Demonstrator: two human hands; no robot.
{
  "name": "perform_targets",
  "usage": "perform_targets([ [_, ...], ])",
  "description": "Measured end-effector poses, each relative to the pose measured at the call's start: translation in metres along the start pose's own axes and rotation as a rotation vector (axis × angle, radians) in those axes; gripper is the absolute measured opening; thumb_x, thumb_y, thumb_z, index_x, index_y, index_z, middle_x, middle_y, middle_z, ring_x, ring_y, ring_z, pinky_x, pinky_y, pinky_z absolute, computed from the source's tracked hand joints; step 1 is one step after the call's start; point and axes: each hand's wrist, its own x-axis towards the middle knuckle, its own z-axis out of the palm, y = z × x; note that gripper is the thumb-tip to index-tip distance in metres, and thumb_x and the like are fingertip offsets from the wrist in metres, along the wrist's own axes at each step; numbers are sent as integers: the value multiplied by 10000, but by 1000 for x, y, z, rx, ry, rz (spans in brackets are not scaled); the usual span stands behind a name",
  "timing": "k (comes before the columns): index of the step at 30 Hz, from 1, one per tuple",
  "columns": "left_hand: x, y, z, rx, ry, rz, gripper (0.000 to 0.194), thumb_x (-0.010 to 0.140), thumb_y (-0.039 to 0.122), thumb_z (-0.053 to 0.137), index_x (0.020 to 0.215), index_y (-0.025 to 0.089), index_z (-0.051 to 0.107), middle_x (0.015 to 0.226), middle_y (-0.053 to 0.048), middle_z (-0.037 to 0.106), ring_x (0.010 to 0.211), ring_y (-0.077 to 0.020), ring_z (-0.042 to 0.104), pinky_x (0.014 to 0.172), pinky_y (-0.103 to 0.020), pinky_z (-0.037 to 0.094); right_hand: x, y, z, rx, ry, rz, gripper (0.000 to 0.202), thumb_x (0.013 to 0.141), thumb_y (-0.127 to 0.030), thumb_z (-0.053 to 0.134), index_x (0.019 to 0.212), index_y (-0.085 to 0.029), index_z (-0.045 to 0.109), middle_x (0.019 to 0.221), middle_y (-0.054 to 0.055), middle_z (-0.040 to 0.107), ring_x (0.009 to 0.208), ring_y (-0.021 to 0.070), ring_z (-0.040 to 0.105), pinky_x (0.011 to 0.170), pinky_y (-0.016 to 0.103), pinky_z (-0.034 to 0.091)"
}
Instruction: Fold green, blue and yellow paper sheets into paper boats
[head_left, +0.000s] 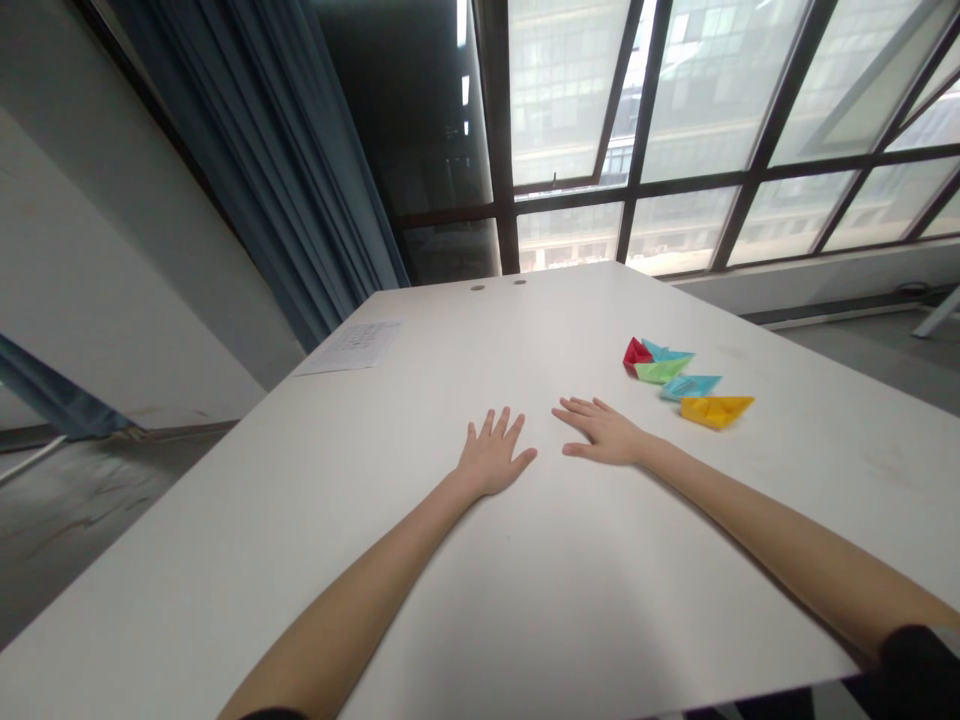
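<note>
My left hand (493, 455) lies flat on the white table (480, 580), fingers spread and holding nothing. Palm down to its right, my right hand (604, 432) also rests open on the tabletop, with a gap between the two. Several folded paper boats stand to the right of my right hand. Closest to it are a yellow paper boat (716, 411) and a light blue paper boat (691, 387). Behind these, a green paper boat (663, 371), a red paper boat (637, 355) and another blue paper boat (664, 352) sit close together, partly overlapping in view.
A printed sheet of paper (352, 347) lies at the table's left edge. Two round cable holes (478, 288) show near the far edge. Beyond the table are a blue curtain (277, 150) and framed windows (570, 100).
</note>
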Motion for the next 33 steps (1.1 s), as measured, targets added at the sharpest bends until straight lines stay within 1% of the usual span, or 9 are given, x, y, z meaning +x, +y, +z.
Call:
perform_targets([
  [7, 1, 1, -2, 2, -13, -4, 696, 809, 643, 114, 1392, 264, 126, 1473, -63, 65, 1336, -312, 40, 1014, -566, 139, 3, 2, -1, 6, -4, 16, 748, 760, -686, 304, 1378, -273, 228, 1442, 98, 204, 1311, 285, 200, 1031, 523, 159],
  [11, 1, 0, -4, 1, -16, -2, 695, 810, 642, 129, 1393, 263, 126, 1472, -67, 74, 1337, -309, 46, 1016, -566, 137, 4, 2, -1, 2, -3, 14, 753, 759, -687, 302, 1379, -264, 233, 1439, 103, 208, 1311, 283, 201, 1034, 517, 158],
  [22, 3, -4, -3, -19, 3, 9, 713, 803, 649, 97, 1393, 250, 135, 1471, -75, 78, 1334, -324, 44, 1009, -586, 128, 7, 1, -5, 10, -10, 20, 743, 764, -683, 303, 1376, -265, 243, 1440, 100, 207, 1310, 280, 207, 1036, 511, 160],
  [29, 2, -6, 0, -16, 16, 5, 708, 804, 649, 98, 1390, 255, 144, 1471, -71, 90, 1333, -321, 56, 1016, -571, 139, 8, -1, -1, 1, -6, 29, 743, 768, -680, 295, 1371, -247, 263, 1433, 119, 224, 1308, 280, 213, 1034, 513, 163],
  [33, 1, -7, 1, -28, 22, 9, 711, 804, 649, 106, 1388, 245, 159, 1470, -83, 94, 1330, -332, 65, 1007, -585, 133, 8, -2, 1, 8, 4, 26, 727, 773, -665, 316, 1365, -245, 280, 1432, 115, 230, 1304, 286, 223, 1036, 510, 156],
])
